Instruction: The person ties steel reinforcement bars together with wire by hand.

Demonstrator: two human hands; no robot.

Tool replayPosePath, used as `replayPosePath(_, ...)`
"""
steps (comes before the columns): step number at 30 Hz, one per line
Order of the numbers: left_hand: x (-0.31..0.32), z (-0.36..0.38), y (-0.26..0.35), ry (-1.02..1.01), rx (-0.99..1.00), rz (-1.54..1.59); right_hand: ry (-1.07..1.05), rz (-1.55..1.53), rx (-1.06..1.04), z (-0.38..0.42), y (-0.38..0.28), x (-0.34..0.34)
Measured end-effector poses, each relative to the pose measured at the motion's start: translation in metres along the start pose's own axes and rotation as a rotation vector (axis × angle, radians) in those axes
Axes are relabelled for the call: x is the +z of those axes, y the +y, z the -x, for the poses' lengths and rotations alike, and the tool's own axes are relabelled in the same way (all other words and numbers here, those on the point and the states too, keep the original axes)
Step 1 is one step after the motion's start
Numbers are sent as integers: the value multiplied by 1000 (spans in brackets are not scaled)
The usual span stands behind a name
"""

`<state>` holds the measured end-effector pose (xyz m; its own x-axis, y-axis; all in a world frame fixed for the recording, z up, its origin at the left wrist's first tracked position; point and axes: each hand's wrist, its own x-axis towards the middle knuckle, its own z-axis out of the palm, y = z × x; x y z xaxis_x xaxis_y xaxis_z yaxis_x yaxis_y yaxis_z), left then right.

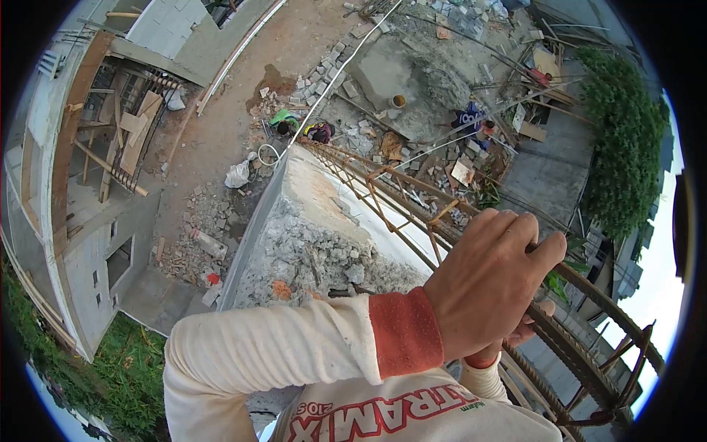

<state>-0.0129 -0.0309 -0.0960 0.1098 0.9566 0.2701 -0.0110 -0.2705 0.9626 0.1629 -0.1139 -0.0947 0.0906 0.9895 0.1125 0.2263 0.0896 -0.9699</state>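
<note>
A long rusty rebar cage (571, 346) runs diagonally from the far end of a concrete wall to the lower right, with stirrups tied along its bars. My left hand (495, 276), in a cream sleeve with a red cuff, reaches across from the left and is closed over the cage's upper bars. Below and partly behind it, my right hand (526, 325) is closed around a lower bar, largely hidden by the left hand and the bars. Close to my left forearm lies the wall's rough, broken concrete top (309, 254).
Far below, several people work among rubble, including one in a blue shirt (469, 118). A white hose (346, 66) hangs toward the wall's far end. An unfinished building (96, 221) stands left; a leafy tree (622, 132) is at right. The wall has steep drops beside it.
</note>
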Motion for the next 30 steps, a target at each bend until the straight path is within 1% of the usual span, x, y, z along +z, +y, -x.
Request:
replayPosePath(3,-5,-1,0,-11,19,-10,56,-125,46,4,3,-4)
replayPosePath(6,-11,-3,5,-33,-11,25,122,-249,100,6,5,-5)
replayPosePath(9,-12,-4,6,-67,-36,47,82,-166,53,6,6,-3)
replayPosePath(12,-12,-5,5,-51,-31,72,49,-97,23,4,4,-4)
replayPosePath(19,-14,-7,5,-51,-41,66,21,-45,8,3,3,-4)
replayPosePath(26,-11,-9,4,-8,-33,58,-14,19,19,2,2,-7)
replayPosePath(30,-9,-9,1,0,-16,32,-26,127,78,4,1,-14)
